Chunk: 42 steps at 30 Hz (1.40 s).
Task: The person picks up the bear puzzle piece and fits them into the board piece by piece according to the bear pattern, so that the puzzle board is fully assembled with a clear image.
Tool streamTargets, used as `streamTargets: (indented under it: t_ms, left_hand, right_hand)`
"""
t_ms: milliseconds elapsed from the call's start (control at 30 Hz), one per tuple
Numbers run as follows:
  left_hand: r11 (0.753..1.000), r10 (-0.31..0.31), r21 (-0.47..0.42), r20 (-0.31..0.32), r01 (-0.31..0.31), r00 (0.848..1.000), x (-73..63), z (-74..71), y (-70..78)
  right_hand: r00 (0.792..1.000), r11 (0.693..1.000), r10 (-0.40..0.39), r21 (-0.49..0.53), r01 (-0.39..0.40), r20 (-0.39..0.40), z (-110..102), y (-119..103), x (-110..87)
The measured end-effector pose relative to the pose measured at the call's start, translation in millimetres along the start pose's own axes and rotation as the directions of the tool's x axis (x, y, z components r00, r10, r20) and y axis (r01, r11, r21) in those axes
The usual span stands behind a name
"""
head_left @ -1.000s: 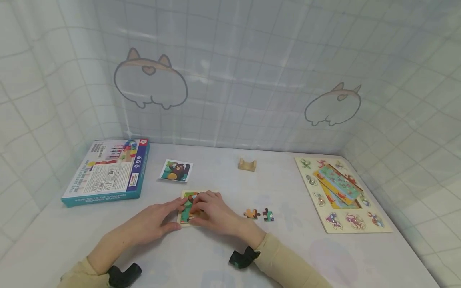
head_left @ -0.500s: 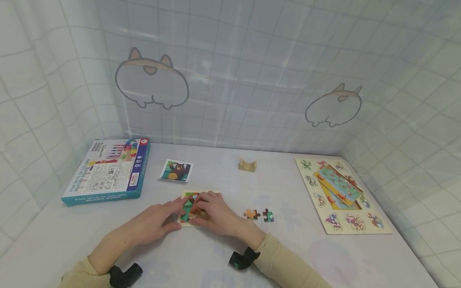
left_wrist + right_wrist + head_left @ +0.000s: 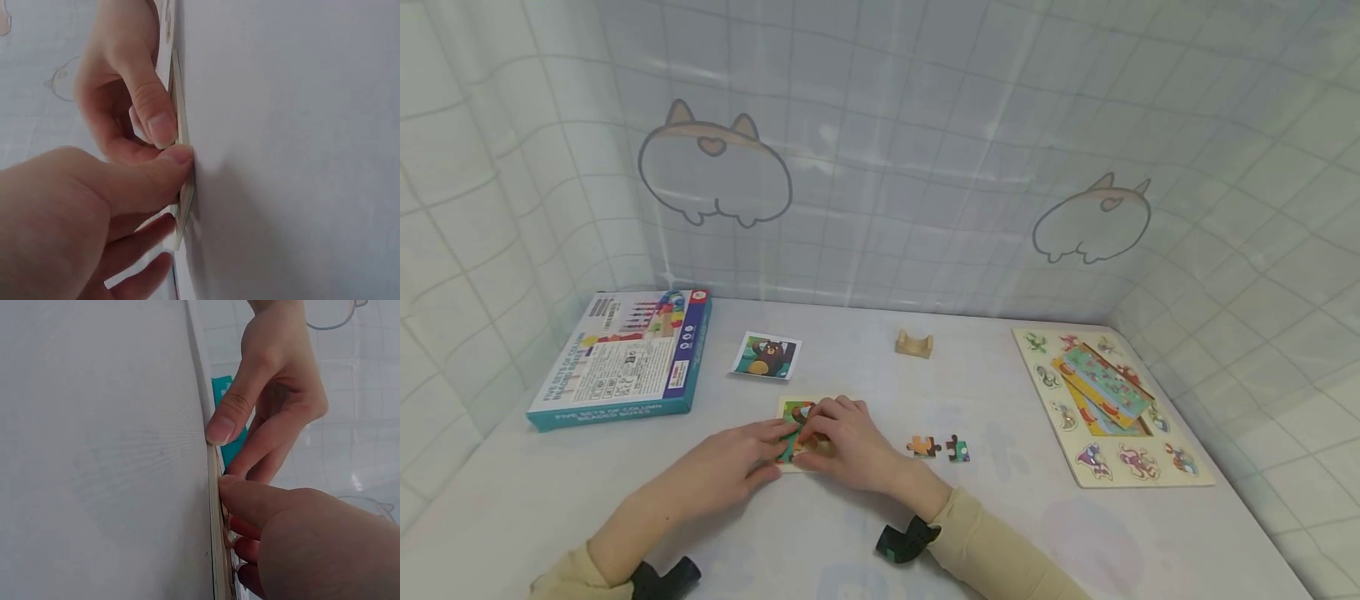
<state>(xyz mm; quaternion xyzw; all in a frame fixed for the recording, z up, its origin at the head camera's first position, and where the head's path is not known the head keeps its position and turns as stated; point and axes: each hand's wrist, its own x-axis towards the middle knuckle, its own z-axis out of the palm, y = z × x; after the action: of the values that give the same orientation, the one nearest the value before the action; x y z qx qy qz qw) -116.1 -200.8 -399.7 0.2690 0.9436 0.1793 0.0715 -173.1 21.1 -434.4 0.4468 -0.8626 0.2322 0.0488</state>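
A small jigsaw board [image 3: 793, 468] with a green and red picture lies flat in front of me, its right part covered by my right hand. My left hand [image 3: 730, 465] holds the board at its left side, fingertips over the picture and thumb at the near corner. The right hand [image 3: 850, 442] pinches a puzzle piece over the board between thumb and fingers; the piece is mostly hidden. Edge-on in the left wrist view, the board [image 3: 185, 215] runs between both hands. Two loose pieces, an orange one [image 3: 923, 447] and a dark green one [image 3: 958, 449], lie to its right.
A card with a bear picture [image 3: 766, 357] lies behind the board. A small wooden holder [image 3: 914, 343] stands at the back. On the left is a boxed toy set [image 3: 625, 358]; on the right, a peg puzzle board [image 3: 1093, 467] carries picture cards [image 3: 1108, 383].
The left fingers have shifted slightly over the left part of the board. The right hand stays at nearly the same spot, and the loose pieces have not moved.
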Motion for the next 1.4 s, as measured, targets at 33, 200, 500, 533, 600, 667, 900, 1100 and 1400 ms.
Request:
streamTargets:
  t_ms: [33,200,500,533,600,667,900,1100,1400]
  left_hand:
    - [1.0,-0.001,0.007,-0.002,0.002,1.0,-0.1,0.3,0.4]
    - [1.0,-0.008,0.019,-0.025,0.009,1.0,0.2,2.4,-0.7]
    - [0.999,-0.04,-0.015,-0.049,0.039,0.998,2.3,3.5,-1.5]
    - [0.999,-0.039,-0.019,-0.051,0.038,0.998,2.4,3.7,-1.3]
    - [1.0,-0.019,-0.012,-0.057,0.019,0.998,2.9,4.0,-1.4]
    - [1.0,0.013,0.003,-0.062,-0.013,0.998,3.2,4.3,-1.7]
    - [0.996,0.078,0.054,-0.091,-0.073,0.993,3.6,5.8,-2.2]
    - [0.996,0.08,0.056,-0.084,-0.076,0.993,3.5,6.8,-2.7]
    - [0.999,0.038,0.001,-0.037,-0.038,0.999,4.5,6.4,-1.4]
  right_hand:
    - [1.0,1.0,0.002,0.003,-0.002,0.001,0.0,0.0,0.0]
    - [1.0,0.999,0.007,0.034,-0.008,0.018,-3.2,2.1,0.8]
    - [0.993,0.992,0.112,0.055,-0.115,0.045,-14.7,12.8,0.2]
    - [0.992,0.991,0.119,0.054,-0.122,0.051,-15.3,13.6,0.1]
    - [0.99,0.991,0.124,0.051,-0.127,0.06,-15.9,14.7,0.2]
    - [0.99,0.99,0.126,0.054,-0.13,0.069,-16.6,15.2,0.4]
    - [0.988,0.99,0.138,0.023,-0.14,0.07,-18.1,16.4,1.4]
    - [0.991,0.992,0.122,0.021,-0.123,0.053,-19.2,19.2,1.6]
    - [0.988,0.989,0.142,0.036,-0.144,0.051,-19.7,22.8,0.8]
